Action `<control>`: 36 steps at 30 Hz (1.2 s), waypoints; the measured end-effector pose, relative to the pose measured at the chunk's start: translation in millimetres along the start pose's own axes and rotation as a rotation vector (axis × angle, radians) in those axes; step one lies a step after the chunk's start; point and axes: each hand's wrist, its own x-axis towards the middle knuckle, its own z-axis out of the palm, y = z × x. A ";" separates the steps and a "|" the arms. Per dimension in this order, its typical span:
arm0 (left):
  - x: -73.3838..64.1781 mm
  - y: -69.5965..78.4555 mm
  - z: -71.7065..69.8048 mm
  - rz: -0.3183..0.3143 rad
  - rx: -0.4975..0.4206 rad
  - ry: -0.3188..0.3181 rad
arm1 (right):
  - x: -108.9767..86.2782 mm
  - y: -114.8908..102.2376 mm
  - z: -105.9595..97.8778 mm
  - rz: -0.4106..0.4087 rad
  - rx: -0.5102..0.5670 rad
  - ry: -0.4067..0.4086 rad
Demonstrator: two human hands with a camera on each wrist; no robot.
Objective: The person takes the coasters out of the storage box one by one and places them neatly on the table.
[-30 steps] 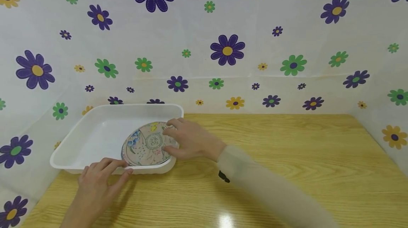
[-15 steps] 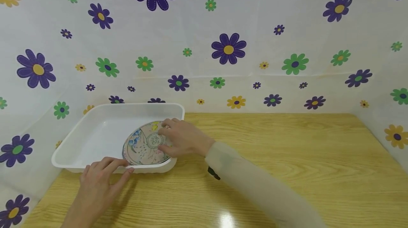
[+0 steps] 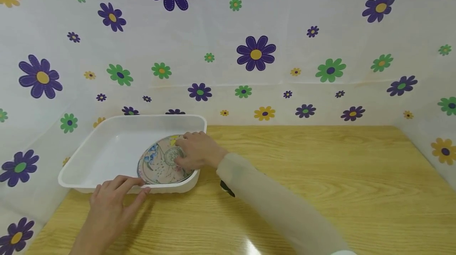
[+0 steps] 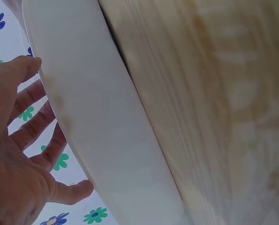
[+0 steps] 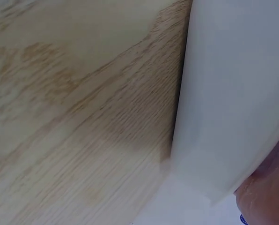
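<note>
A round, flat disc (image 3: 158,168) with a floral print and a central medallion leans inside the front right corner of the white tray (image 3: 103,156). My left hand (image 3: 110,205) pinches the tray's front rim near the disc's left edge, thumb outside and fingers over the rim. In the left wrist view, the left hand (image 4: 18,140) has its thumb and little finger at the rim. My right hand (image 3: 196,150) reaches over the tray's right side, its loosely bent fingers over the right part of the disc, covering it. Only a bit of that hand (image 5: 266,197) shows in the right wrist view.
The tray stands at the left of a wood-grain table (image 3: 303,176). A white cloth (image 3: 221,29) printed with purple, green and yellow flowers hangs behind and along both sides. A dark band (image 3: 227,188) shows under the right sleeve (image 3: 270,199).
My right hand has slid left across the disc, and its forearm has followed. The left hand still holds the tray rim. Tray and disc have hardly moved.
</note>
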 end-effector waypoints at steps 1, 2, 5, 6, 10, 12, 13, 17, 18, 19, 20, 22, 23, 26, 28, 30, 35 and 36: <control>0.2 0.0 0.6 0.004 -0.006 0.007 | 1.1 -0.4 0.4 0.008 -0.011 -0.007; 0.4 0.2 0.8 0.007 -0.006 0.012 | 1.7 -1.2 0.4 0.020 -0.018 -0.016; 0.5 0.2 1.3 0.015 -0.007 0.018 | 3.3 -4.8 0.3 0.059 -0.046 -0.063; 0.4 0.3 1.1 0.011 -0.009 0.016 | 3.7 -6.4 0.0 0.075 -0.058 -0.078; 0.7 1.2 0.4 0.009 -0.004 0.013 | 5.5 -11.5 0.0 0.119 -0.121 -0.116; 1.1 1.3 0.3 0.005 -0.004 0.009 | 6.4 -13.3 0.7 0.132 -0.153 -0.118; 1.1 1.3 0.3 0.007 -0.002 0.011 | 7.0 -14.1 1.1 0.135 -0.163 -0.119; 1.2 1.4 -0.1 0.009 0.003 0.009 | 7.8 -16.2 2.1 0.145 -0.190 -0.117; 1.2 1.4 0.0 0.012 0.003 0.013 | 7.9 -16.5 2.1 0.145 -0.192 -0.115; 1.2 1.3 -0.1 0.011 0.005 0.011 | 8.2 -16.5 2.4 0.145 -0.193 -0.113; 1.1 1.4 -0.1 0.009 0.006 0.009 | 8.0 -16.5 2.7 0.145 -0.193 -0.109; 1.6 1.5 0.5 0.004 0.009 0.006 | 8.1 -15.8 3.2 0.145 -0.195 -0.099; 1.9 1.6 1.0 0.003 0.009 0.007 | 8.0 -15.2 3.3 0.145 -0.200 -0.094; 2.7 1.6 2.2 0.001 0.018 0.004 | 7.8 -13.6 4.1 0.149 -0.205 -0.068; 3.1 1.2 2.5 0.000 0.023 0.004 | 7.7 -13.2 4.8 0.152 -0.201 -0.042; 3.0 0.6 2.4 -0.004 0.026 0.003 | 7.7 -13.9 5.5 0.151 -0.190 -0.009; 2.5 -0.4 1.9 -0.011 0.021 0.003 | 6.9 -17.1 6.6 0.158 -0.143 0.071; 2.6 -0.4 2.1 -0.010 0.019 0.002 | 6.6 -17.5 7.0 0.161 -0.130 0.089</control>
